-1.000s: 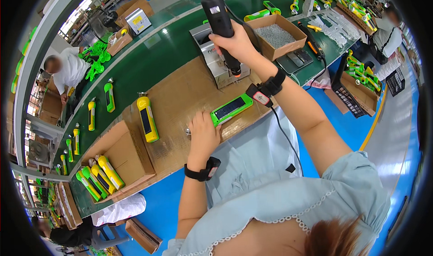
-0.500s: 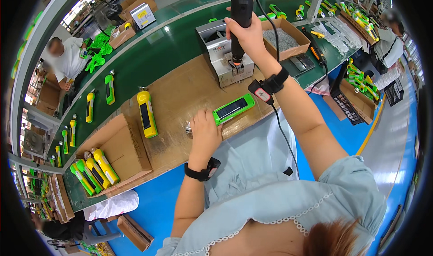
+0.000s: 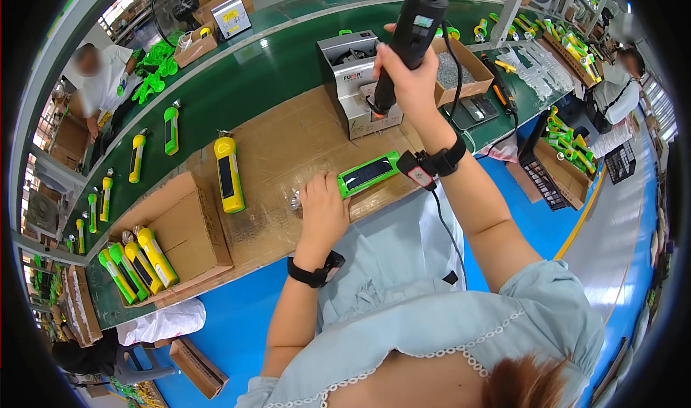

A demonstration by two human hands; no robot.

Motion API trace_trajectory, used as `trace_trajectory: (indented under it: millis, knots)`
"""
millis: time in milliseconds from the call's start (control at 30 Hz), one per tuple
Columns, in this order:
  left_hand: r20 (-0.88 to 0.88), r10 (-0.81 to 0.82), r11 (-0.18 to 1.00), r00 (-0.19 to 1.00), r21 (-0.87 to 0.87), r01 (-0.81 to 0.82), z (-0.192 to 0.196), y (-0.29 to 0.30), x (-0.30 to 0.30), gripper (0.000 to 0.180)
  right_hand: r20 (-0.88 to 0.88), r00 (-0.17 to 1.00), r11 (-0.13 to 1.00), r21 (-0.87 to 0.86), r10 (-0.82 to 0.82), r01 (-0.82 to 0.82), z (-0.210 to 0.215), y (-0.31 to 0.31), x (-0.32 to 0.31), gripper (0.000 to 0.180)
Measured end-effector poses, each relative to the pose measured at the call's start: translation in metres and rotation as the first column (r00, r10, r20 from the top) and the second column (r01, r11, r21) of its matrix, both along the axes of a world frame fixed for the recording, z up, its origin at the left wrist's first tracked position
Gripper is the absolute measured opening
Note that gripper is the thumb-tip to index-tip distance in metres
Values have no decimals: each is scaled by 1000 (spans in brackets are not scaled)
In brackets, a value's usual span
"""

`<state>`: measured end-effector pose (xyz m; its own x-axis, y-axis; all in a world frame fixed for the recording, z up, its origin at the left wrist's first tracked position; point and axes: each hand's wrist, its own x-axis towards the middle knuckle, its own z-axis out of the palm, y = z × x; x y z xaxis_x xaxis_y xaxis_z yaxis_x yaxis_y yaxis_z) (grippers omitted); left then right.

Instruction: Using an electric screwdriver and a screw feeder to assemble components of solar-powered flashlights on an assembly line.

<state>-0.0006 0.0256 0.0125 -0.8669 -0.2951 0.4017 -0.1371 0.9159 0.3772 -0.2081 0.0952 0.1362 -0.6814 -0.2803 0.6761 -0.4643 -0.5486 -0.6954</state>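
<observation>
My left hand wraps the head end of a green flashlight, which lies on the cardboard with its dark solar panel up. The flashlight's silvery reflector pokes out left of my fingers. In my closed right hand is a black electric screwdriver, leaning with its top to the right. Its lower end is in front of a grey metal screw feeder; I cannot tell whether the bit touches it or carries a screw. Left of my left hand lies a yellow flashlight.
A cardboard box at the left holds several flashlights. More flashlights stand along the green conveyor. Beyond my right hand sit a carton of small screws and a second screwdriver with a cable. A co-worker sits across the belt.
The screwdriver has gone from nearly upright to tilted, its top swinging right and its tip slightly left and down. My left hand keeps its hold on the green flashlight.
</observation>
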Motion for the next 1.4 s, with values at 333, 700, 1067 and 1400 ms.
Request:
trace_trajectory:
  millis: [333,700,1067,1400]
  knots:
    - [-38,4,1000,999,-9,-4,-1,-1,-1,51,42,998,999,14,-35,35,4,-21,-34,27]
    - [-73,-7,1000,997,22,9,-6,-4,-2,47,108,990,987,127,90,-103,-11,-1,16,31]
    - [-59,11,1000,998,11,-10,-2,-4,0,48,-61,990,989,-85,-126,120,7,-19,-21,26]
    - [-64,-2,1000,998,17,3,-6,-6,0,48,-7,1000,981,194,-19,20,9,-26,-28,26]
